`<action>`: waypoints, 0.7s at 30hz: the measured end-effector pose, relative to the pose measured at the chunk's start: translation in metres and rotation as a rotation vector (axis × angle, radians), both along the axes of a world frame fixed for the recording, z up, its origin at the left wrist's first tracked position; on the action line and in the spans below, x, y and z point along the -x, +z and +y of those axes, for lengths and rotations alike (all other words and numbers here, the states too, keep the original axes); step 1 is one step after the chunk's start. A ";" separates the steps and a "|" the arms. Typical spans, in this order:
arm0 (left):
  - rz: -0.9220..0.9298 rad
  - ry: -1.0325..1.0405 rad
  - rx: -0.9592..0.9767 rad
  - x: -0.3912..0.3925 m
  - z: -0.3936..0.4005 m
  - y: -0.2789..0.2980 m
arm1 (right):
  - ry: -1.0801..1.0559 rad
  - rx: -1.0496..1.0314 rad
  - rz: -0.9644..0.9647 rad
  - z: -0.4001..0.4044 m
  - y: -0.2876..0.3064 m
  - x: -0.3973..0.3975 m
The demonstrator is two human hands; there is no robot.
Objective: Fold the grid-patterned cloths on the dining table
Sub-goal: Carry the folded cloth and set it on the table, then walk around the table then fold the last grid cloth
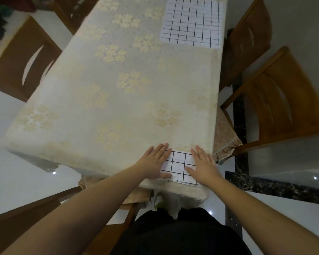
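A small folded white cloth with a black grid lies at the near right corner of the dining table. My left hand rests flat on its left edge, fingers spread. My right hand presses flat on its right edge, fingers apart. Neither hand grips anything. A second, larger grid-patterned cloth lies spread flat at the far right of the table, well beyond both hands.
The table wears a cream floral tablecloth. Wooden chairs stand at the right, the far right, the left and near left. A glossy white floor with a dark marble strip surrounds the table.
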State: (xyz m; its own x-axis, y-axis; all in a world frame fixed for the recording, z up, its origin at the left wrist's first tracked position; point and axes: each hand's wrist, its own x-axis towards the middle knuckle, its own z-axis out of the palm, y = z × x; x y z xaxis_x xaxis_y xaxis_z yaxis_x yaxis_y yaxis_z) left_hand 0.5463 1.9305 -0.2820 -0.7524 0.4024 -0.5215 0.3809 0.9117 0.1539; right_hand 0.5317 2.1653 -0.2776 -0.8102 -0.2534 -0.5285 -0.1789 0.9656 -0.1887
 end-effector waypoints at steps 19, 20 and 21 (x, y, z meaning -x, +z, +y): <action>0.368 0.393 -0.056 -0.185 0.057 0.105 | 0.171 0.248 0.165 0.017 0.116 -0.145; 0.397 0.431 -0.040 -0.200 0.059 0.109 | 0.191 0.264 0.206 0.016 0.118 -0.155; 0.419 0.467 -0.030 -0.213 0.060 0.113 | 0.213 0.276 0.242 0.014 0.120 -0.165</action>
State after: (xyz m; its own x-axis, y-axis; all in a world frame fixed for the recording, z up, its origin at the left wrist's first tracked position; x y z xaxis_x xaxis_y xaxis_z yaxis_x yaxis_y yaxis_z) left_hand 0.7593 1.9908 -0.1689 -0.9905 -0.0086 -0.1375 -0.0232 0.9942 0.1054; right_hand 0.6971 2.1789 -0.1580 -0.8170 -0.5338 -0.2181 -0.4396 0.8213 -0.3635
